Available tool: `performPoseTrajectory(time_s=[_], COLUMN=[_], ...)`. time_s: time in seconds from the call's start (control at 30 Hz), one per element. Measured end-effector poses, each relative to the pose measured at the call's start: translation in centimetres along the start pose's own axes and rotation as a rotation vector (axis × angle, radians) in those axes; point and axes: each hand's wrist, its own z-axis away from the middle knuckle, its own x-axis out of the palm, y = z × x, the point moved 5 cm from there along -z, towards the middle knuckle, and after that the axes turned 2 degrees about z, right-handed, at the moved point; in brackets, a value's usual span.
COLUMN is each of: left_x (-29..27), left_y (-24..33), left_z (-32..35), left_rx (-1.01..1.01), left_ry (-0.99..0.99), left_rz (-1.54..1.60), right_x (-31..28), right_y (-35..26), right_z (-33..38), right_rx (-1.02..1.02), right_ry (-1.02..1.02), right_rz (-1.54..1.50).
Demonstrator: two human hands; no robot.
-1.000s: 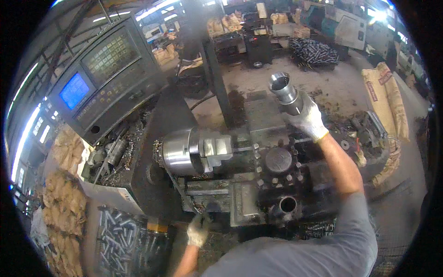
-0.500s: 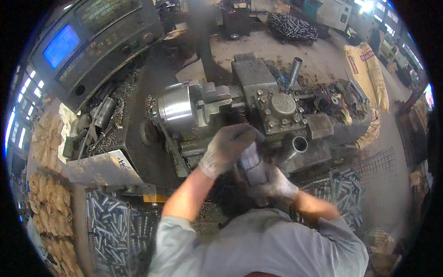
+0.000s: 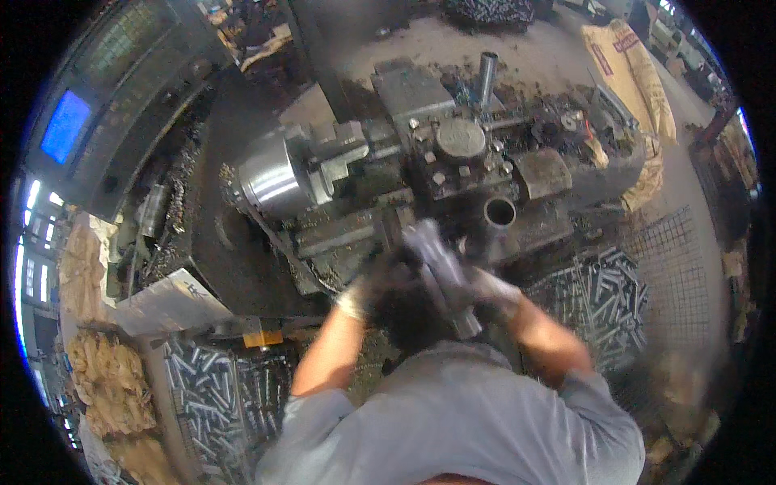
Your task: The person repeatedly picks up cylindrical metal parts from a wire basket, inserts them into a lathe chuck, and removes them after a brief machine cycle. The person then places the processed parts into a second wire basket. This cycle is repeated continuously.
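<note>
Head view, and there it was: the grey metal workpiece [image 3: 440, 271], slanting between two gloved hands, just in front of the grey shirt [image 3: 461, 412]! The right hand [image 3: 487, 293] was clamped around its lower part, apparently to bear the weight close to the body; the left hand [image 3: 380, 283] sat dark and smeared by its upper left side, and whether those fingers were closed or apart, I couldn't tell. Beyond, the shiny lathe chuck [image 3: 275, 174] lay on its side, its stepped jaws towards the bolted tool turret [image 3: 460, 139]. An upright metal tube [image 3: 487, 77] stood behind the turret, seemingly parked out of the arms' way. Low down, a left heap of metal rods [image 3: 206, 388] and a right heap of metal rods [image 3: 618, 299] flanked the worker, probably for easy reach from either side.
</note>
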Motion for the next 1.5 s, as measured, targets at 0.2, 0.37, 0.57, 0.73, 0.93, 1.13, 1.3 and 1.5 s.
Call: performPoseTrajectory(time_s=[0.2,0.37,0.57,0.73,0.93,1.13,1.3,1.5], left_x=[8.2,7.1,6.0,4.2,2.9,2.9,-1.0,-0.1], left_y=[-10.4,-10.1,-9.3,-8.9,-6.5,-5.3,-7.1,-6.9], left_z=[4.5,4.1,5.3,5.1,8.1,10.5,7.1,4.5], left_rx=[-0.603,-0.535,-0.557,-0.566,-0.608,-0.981,-0.539,-0.305], left_ry=[0.280,0.364,0.262,0.235,0.183,0.398,0.301,0.368], left_rz=[1.168,1.287,1.692,1.366,1.133,1.226,1.096,1.291], right_x=[-1.1,-3.9,-18.3,-21.8,-9.3,1.1,-0.9,1.7], right_y=[2.5,4.2,1.9,-0.6,-4.9,-1.5,-1.3,-4.4], right_z=[-1.2,-2.0,23.0,26.7,-0.2,-4.5,-9.1,-9.5], right_rx=[0.447,0.189,0.539,0.369,-0.091,-0.320,-0.101,0.183], right_ry=[0.080,0.264,0.457,1.152,0.622,0.420,0.346,0.032], right_rz=[0.476,0.850,1.181,1.305,1.305,1.361,1.368,0.901])
